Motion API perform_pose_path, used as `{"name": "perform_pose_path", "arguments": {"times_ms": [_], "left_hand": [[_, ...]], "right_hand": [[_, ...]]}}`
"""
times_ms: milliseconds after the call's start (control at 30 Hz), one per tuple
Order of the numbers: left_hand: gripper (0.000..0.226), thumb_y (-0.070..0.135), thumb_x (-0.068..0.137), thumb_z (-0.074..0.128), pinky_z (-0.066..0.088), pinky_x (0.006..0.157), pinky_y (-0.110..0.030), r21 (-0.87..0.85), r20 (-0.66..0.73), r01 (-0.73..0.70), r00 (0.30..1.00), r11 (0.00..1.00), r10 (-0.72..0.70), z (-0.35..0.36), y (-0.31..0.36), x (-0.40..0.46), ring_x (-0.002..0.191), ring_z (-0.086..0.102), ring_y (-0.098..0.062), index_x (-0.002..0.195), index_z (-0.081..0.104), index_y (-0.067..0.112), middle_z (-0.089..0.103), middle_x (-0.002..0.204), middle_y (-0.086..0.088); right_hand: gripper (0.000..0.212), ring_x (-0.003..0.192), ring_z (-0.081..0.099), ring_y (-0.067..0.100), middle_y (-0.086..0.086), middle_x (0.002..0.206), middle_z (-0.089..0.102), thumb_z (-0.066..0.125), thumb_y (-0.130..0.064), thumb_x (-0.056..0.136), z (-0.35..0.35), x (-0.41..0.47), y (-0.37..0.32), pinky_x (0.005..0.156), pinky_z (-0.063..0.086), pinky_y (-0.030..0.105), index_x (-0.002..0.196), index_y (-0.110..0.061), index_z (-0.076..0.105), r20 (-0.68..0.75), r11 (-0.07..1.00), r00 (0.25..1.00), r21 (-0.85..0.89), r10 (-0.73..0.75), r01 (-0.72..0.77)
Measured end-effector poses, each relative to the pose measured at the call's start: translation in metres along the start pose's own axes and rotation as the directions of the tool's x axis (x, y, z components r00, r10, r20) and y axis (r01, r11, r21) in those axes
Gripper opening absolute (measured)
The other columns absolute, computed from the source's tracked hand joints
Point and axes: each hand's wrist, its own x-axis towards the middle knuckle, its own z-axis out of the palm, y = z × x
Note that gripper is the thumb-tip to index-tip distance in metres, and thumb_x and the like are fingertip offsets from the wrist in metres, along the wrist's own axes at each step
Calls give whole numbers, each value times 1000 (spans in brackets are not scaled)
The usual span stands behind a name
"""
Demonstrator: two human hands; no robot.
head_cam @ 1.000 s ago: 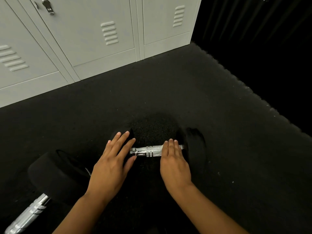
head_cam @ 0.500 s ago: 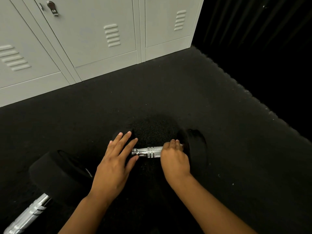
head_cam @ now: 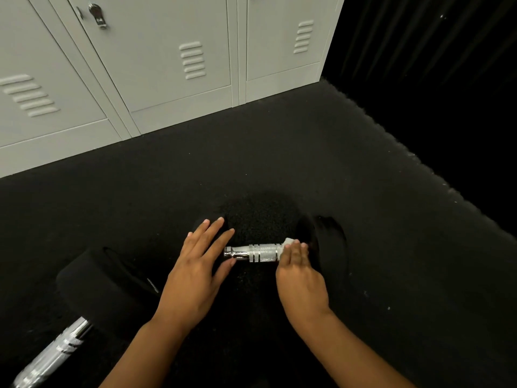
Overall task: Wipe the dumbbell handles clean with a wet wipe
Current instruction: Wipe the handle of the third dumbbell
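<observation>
i see the dumbbell [head_cam: 268,247] lying crosswise on the black mat [head_cam: 279,169], right in front of me, its chrome handle [head_cam: 253,252] bright between two dark heads that nearly melt into the floor. my left hand [head_cam: 198,267] lies flat on the left head, fingers straight and a little spread, gripping nothing; i judge it is just stopping the weight from rolling. my right hand [head_cam: 299,273] sits at the right end of the handle with its fingers bent down over the bar, pressing a small pale wad there, the wet wipe [head_cam: 289,242], of which only a corner peeks out past the fingertips. whether the thumb goes under the bar i cannot tell.

as for progress, i read this as mid-wipe on this handle. the right end is under the wipe now, while the middle and left stretch of chrome lie bare; the pictures do not tell me whether that part is already clean. a second dumbbell [head_cam: 92,309] lies near my left forearm at the lower left, its handle [head_cam: 53,357] running off the bottom corner, with no hand and no wipe on it, so i take that one as left to do. grey lockers [head_cam: 156,63] stand along the far edge of the mat.
</observation>
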Motion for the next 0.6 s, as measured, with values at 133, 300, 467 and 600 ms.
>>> {"name": "perform_pose_path", "arguments": {"times_ms": [133,300,467,600], "left_hand": [[52,44,89,46,11,112,-36,-6,-15,4,1000,1000,-4,2,1,0,140,8,-3,137,42,26,25,148,12],[52,36,87,52,12,113,-38,-23,-3,12,1000,1000,-12,1,1,-1,140,8,-5,138,41,27,26,149,10],[52,32,87,55,13,112,-40,-29,-25,5,1000,1000,-6,3,1,-2,140,9,-5,137,43,25,27,148,10],[52,35,87,51,12,112,-39,-38,-6,16,1000,999,-17,0,1,-2,140,8,-5,137,41,27,26,149,10]], "right_hand": [[37,79,67,42,34,85,65,71,17,49,3,14,-5,54,55,40,85,17,66,-18,998,999,50,43,-42],[55,131,34,40,38,139,27,53,4,87,1,-3,2,101,38,36,134,18,27,50,997,997,-54,-53,56],[57,85,67,40,33,90,65,87,6,39,3,9,-3,67,55,40,91,15,66,-21,1000,1000,22,17,-16],[60,100,62,42,36,109,58,82,5,54,-4,-5,2,79,53,40,108,18,58,17,999,999,4,-47,46]]}}
